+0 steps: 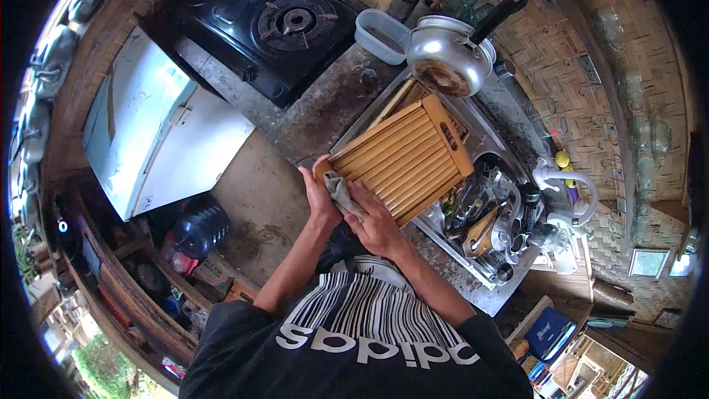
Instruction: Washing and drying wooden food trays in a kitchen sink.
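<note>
A slatted bamboo tray (pixel 396 158) with a handle slot at its far end is held tilted over the sink's left part. My left hand (pixel 321 197) grips the tray's near left corner. Bunched under my right hand (pixel 372 221) is a grey-green cloth (pixel 340 191), pressed onto the tray's near edge. My right fingers are closed around part of this cloth. Beneath the tray, other wooden or bamboo pieces (pixel 396 102) show in the steel sink (pixel 490 127), partly hidden by it.
A saucepan (pixel 448 61) with a black handle stands behind the tray, near a plastic tub (pixel 382 36) and a gas stove (pixel 293 22). Dishes and utensils (pixel 493 221) crowd the basin under a white faucet (pixel 570 177). A white refrigerator (pixel 188 138) stands left.
</note>
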Demonstrator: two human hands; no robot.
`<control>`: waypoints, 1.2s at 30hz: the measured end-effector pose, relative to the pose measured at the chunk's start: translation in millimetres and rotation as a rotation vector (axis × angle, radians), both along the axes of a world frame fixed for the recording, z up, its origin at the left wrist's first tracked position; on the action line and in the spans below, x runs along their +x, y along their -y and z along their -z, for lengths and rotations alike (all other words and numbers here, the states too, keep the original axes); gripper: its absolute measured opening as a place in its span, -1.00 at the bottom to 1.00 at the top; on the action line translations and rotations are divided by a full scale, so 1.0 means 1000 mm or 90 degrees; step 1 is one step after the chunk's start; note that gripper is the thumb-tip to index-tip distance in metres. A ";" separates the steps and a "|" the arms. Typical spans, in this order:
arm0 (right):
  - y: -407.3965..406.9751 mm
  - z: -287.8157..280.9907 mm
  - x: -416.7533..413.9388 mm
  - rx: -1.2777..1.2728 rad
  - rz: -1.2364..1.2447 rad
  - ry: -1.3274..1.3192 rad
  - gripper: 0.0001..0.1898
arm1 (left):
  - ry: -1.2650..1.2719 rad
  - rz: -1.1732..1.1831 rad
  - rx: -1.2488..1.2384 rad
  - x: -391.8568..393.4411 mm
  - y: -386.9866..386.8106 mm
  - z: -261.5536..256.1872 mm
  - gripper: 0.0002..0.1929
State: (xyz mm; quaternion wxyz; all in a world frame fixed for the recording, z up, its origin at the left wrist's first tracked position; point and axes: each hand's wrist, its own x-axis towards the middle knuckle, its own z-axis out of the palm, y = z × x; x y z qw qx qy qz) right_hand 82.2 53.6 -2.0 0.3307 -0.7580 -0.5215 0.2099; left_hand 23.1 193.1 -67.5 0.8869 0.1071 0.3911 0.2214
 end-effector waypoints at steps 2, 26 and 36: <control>-0.001 -0.002 0.000 -0.009 -0.014 0.006 -0.52 | 0.023 0.004 0.001 -0.002 0.004 -0.001 -0.24; -0.058 0.023 0.025 0.082 0.159 -0.267 -0.55 | -0.056 0.074 0.017 -0.024 0.042 -0.010 -0.40; -0.014 0.011 -0.001 0.050 0.030 0.105 -0.51 | 0.119 0.079 -0.043 -0.033 0.050 -0.006 -0.43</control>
